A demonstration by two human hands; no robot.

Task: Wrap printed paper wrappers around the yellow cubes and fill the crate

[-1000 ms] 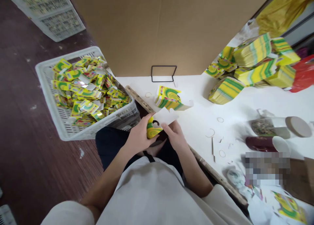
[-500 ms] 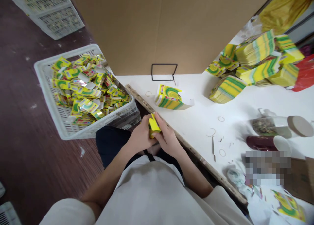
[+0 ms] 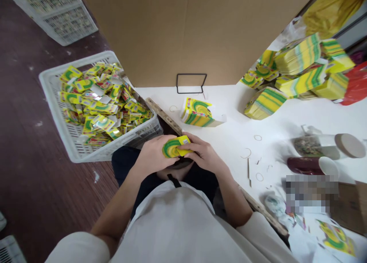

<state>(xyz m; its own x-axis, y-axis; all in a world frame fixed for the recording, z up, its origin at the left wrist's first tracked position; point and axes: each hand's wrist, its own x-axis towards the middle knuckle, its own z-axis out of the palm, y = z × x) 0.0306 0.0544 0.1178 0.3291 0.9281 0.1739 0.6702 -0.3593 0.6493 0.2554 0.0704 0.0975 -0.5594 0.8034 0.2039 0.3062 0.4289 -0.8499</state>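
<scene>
A small yellow and green cardboard box (image 3: pixel 171 147) is held between my two hands above my lap, by the table edge. My left hand (image 3: pixel 153 153) wraps round its left end. The fingers of my right hand (image 3: pixel 204 152) grip its right end, where a yellow flap with a white label shows. Just beyond my hands, a stack of the same printed cartons (image 3: pixel 197 113) stands on the white table (image 3: pixel 229 148). To the left, a white plastic basket (image 3: pixel 57 140) is heaped with many small yellow boxes (image 3: pixel 97 102).
A large brown cardboard carton (image 3: pixel 186 37) with a black wire frame (image 3: pixel 191 83) rises at the back. Bundled flat cartons (image 3: pixel 265 102) lie at right, near a jar (image 3: pixel 327 146) and a dark red cup (image 3: pixel 306 166). Rubber bands (image 3: pixel 258 138) are scattered on the table. Another crate (image 3: pixel 69 26) stands far left.
My hands have moved slightly apart. The small box has turned so that its printed face and labelled flap now show. Other things stay where they were.
</scene>
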